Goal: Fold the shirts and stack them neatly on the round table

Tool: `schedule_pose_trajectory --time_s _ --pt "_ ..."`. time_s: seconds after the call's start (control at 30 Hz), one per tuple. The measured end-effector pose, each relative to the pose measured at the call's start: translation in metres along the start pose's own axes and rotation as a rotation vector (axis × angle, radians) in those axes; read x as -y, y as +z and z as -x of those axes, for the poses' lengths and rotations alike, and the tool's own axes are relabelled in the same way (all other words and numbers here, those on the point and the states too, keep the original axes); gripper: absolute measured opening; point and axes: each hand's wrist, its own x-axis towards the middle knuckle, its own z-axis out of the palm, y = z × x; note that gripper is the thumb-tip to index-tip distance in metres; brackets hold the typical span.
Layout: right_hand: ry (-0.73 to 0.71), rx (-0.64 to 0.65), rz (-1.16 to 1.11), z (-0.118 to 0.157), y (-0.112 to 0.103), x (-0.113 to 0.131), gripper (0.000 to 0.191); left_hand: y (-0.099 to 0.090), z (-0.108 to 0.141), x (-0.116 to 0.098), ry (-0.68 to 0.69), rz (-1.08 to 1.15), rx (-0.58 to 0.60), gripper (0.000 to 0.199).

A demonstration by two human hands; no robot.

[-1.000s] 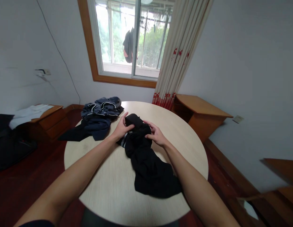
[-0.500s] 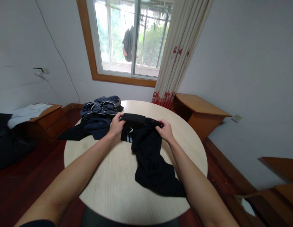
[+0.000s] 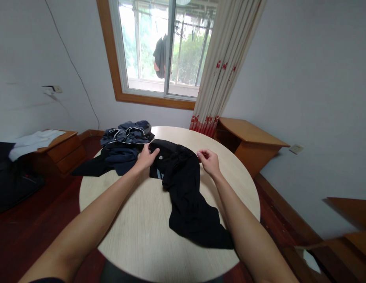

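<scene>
A black, soft cloth garment (image 3: 190, 206) lies in a bent, wrinkly shape across the middle of the round, pale wooden table (image 3: 132, 224). Its wide, smooth black band (image 3: 168, 146) is toward the table's far side, and its loose end is toward the table's near right edge. The left hand (image 3: 146, 157) grips the left end of the band, with the thumb on top. The right hand (image 3: 209, 161) is at the band's right end with bent fingers. I can't tell if it pinches any cloth.

To spread the band well, I think the 2 hands should pull gently apart, low over the table, so it lies flat with no twist. The bunched part needs smoothing too. A messy pile of dark blue and grey clothes (image 3: 126, 133) sits on the table's far left side, so the left hand should not drag it.
</scene>
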Motion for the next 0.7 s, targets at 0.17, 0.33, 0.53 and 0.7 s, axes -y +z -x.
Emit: schedule_pose_trajectory --time_s 0.17,0.33,0.53,0.7 --pt "0.065 0.138 0.082 0.006 0.011 -0.007 0.033 0.006 0.008 0.009 -0.111 -0.119 0.122 0.058" --pt "0.270 0.241 0.123 0.015 0.028 -0.021 0.068 0.008 0.023 0.002 -0.181 -0.330 0.350 0.097" --pt "0.286 0.397 -0.186 0.018 0.040 -0.023 0.057 0.018 0.029 -0.007 -0.226 -0.134 0.375 0.075" --pt "0.163 0.424 -0.321 0.025 0.054 -0.006 0.049 0.028 0.032 -0.003 -0.253 0.173 0.409 0.060"
